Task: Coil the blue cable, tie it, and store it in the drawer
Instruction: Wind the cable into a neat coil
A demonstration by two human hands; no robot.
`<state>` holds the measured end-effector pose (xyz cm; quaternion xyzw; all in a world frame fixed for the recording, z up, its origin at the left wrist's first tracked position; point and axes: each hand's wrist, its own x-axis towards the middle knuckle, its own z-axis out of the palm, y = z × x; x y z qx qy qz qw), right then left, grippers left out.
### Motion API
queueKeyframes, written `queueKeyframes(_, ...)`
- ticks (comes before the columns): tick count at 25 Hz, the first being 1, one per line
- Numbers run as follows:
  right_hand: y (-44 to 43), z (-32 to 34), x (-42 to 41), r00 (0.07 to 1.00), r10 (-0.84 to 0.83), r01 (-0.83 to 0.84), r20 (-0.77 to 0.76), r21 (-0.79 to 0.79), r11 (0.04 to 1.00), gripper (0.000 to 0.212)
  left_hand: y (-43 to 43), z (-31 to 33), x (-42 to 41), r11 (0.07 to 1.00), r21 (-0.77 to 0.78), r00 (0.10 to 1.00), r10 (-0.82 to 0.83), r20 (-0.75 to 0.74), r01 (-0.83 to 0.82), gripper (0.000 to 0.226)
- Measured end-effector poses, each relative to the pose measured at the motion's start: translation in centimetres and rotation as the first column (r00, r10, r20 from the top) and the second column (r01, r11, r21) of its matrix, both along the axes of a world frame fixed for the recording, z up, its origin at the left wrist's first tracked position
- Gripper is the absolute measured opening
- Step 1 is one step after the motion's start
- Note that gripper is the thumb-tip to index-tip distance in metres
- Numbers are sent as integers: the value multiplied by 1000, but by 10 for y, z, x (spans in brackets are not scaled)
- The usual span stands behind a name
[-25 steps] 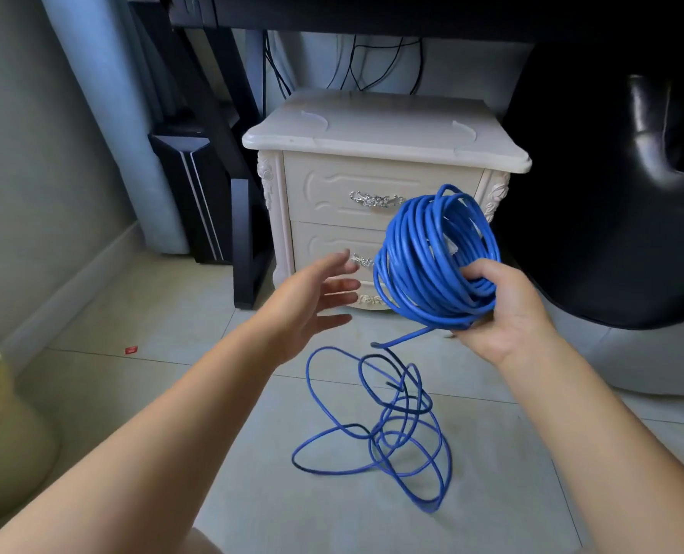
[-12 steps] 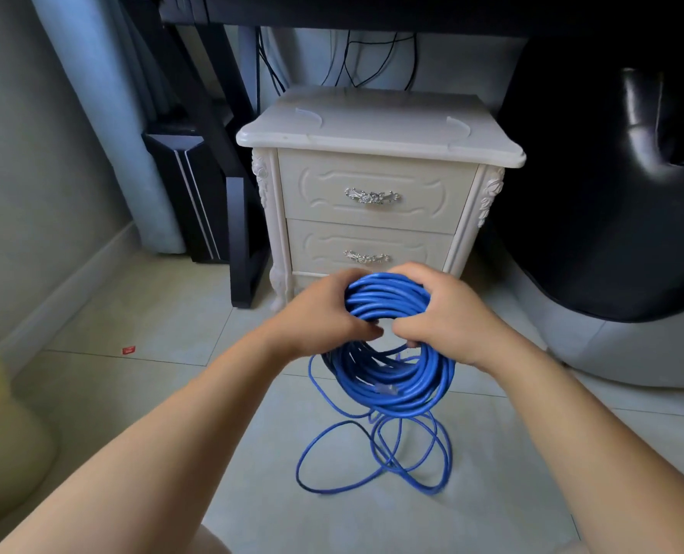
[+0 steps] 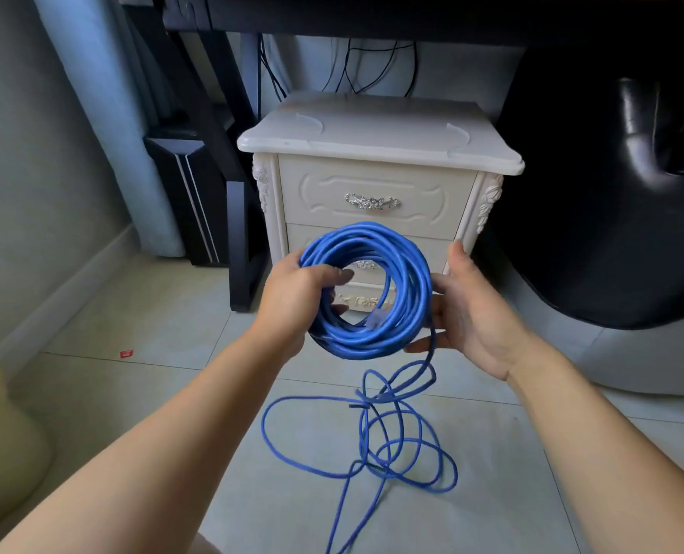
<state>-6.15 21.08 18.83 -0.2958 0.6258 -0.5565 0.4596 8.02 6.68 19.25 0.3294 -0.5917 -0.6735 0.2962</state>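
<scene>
Cable [image 3: 408, 273]: the bulk is wound into a ring, held upright at mid-frame in front of the lower drawer [image 3: 297, 238] of the nightstand [image 3: 372, 129]. Left grip [image 3: 296, 301] is clenched round the ring's left side, fingers hooked through the hole. Right grip [image 3: 472, 313] is released, fingers straight, palm facing the ring's right edge; touching or just beside, cannot tell. A plug [image 3: 374, 319] shows low inside the hole. From the ring's lower right a strand drops past the right thumb to the loose loops [image 3: 368, 463] on the floor [image 3: 172, 393], lower centre of the frame. Step, as judged: coiling, with a fair share not yet wound. The next move calls for the right grip to take the trailing strand and lay another turn on, while the left keeps the turns from springing. The floor loops cross one another, so a snag looks likely; draw slowly. Tying and storing are not begun: the top drawer [image 3: 324, 193] and the lower one are both closed. Unclear: the lower drawer is mostly behind the ring, its handle [image 3: 364, 265] seen through the hole. One strand runs off the bottom edge, its end cut off. A small dark bit [image 3: 357, 405] sits at a crossing of the loops; tie or tape, cannot tell. Whether the thumb nips the strand is also unclear.
</scene>
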Motion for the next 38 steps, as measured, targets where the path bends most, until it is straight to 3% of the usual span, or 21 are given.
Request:
queueKeyframes(5,-4,-13,22,998,-16,22,61,-100,995,107,15,-5,-5,984,148,993,108,-40,-101,14)
queueKeyframes(9,-12,-14,36,970,-179,211,163,-203,956,68,24,-14,-7,941,279,977,210,-39,-191,11)
queueKeyframes(11,-14,-15,39,959,-260,276,113,-163,947,41,29,-19,-8,941,288,982,188,-14,-176,8)
queueKeyframes(13,-15,-16,36,948,-308,315,73,-98,944,27,28,-22,-8,960,249,992,117,57,-127,7)
queueKeyframes(15,-14,-14,29,945,-326,328,39,-68,942,28,25,-21,-7,983,183,991,12,133,-36,6)
queueKeyframes(18,-11,-10,20,948,-311,306,-61,-85,948,36,18,-18,-3,992,-20,972,-116,205,123,41)
queueKeyframes(23,-1,-3,12,941,-116,100,-317,-67,993,50,6,-4,2,940,-176,949,-261,179,292,58)
queueKeyframes(27,1,4,16,855,58,-62,-515,9,998,55,7,-5,4,810,-361,870,-334,362,461,78)
queueKeyframes(29,-2,3,20,829,27,-38,-558,-7,999,58,10,-7,3,818,-404,891,-261,372,409,67)
queueKeyframes(32,-6,4,22,853,-89,31,-514,-120,992,55,10,-7,-4,867,-436,955,-135,263,243,21)
queueKeyframes(35,-6,6,14,937,-54,10,-345,-128,992,59,9,-6,-6,920,-374,987,-66,144,116,17)
queueKeyframes(38,-5,3,8,985,44,-52,-170,-46,998,79,4,-5,-4,975,-217,999,44,31,-37,14)
